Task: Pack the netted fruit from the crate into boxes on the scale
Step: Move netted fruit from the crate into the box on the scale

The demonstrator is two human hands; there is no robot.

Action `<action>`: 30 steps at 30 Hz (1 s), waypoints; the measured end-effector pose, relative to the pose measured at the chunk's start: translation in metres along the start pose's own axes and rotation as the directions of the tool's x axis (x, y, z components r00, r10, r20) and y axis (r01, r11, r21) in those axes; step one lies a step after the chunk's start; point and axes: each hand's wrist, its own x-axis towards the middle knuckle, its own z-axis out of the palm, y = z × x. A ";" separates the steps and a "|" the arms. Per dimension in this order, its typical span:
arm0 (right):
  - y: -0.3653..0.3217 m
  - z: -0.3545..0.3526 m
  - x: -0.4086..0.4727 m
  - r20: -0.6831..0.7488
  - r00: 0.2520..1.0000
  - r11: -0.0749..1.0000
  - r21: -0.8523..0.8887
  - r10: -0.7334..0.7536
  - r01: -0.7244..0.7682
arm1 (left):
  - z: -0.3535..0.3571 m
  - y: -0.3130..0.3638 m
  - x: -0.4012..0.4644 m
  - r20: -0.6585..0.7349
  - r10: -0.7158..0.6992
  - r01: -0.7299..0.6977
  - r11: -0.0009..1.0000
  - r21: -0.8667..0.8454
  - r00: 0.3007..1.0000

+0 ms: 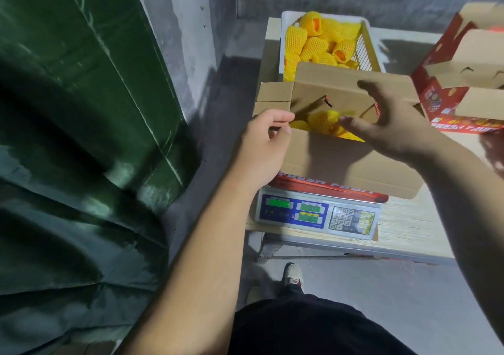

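Observation:
A cardboard box (343, 161) with red "FRESH FRUIT" print stands on the scale (316, 214). Its far flap (343, 87) tilts over the opening, and yellow netted fruit (324, 121) shows in the gap. My left hand (266, 142) pinches the box's left edge at the side flap. My right hand (387, 117) hovers open over the box, fingers spread just above the fruit and the far flap. Behind the box a white crate (366, 46) holds several more yellow netted fruits (316, 41).
A second red printed box (463, 87) stands open at the right on the wooden table (409, 223). A green tarp (81, 109) hangs at the left by a grey wall. My shoe (293, 274) is on the floor under the table edge.

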 end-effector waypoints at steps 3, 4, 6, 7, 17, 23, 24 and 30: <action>-0.014 0.004 -0.009 -0.005 0.998 0.998 0.029 -0.058 0.058 | 0.003 -0.001 0.003 0.058 0.023 -0.029 0.995 0.099 0.998; -0.019 0.005 -0.012 0.024 0.996 0.995 0.054 -0.085 0.084 | 0.003 -0.002 0.003 0.067 0.028 -0.036 0.992 0.118 0.997; -0.030 0.007 -0.019 0.087 0.987 0.987 0.097 -0.138 0.129 | 0.002 -0.002 0.004 0.067 0.042 -0.051 0.990 0.135 0.997; -0.036 0.009 -0.022 0.110 0.981 0.983 0.110 -0.160 0.148 | 0.002 -0.002 0.004 0.066 0.050 -0.059 0.989 0.137 0.997; -0.056 0.023 -0.031 0.152 0.971 0.975 0.149 -0.187 0.164 | -0.004 -0.002 -0.004 0.070 0.052 -0.065 0.976 0.207 0.996; -0.053 0.023 -0.028 0.145 0.969 0.967 0.187 -0.201 0.173 | -0.006 0.000 -0.006 0.082 0.057 -0.073 0.977 0.200 0.995; -0.052 0.023 -0.027 0.144 0.968 0.964 0.201 -0.206 0.175 | -0.006 0.001 -0.005 0.087 0.059 -0.075 0.977 0.198 0.995; -0.040 0.022 -0.016 0.104 0.966 0.934 0.300 -0.236 0.196 | 0.005 0.006 0.006 0.094 0.059 -0.075 0.980 0.182 0.994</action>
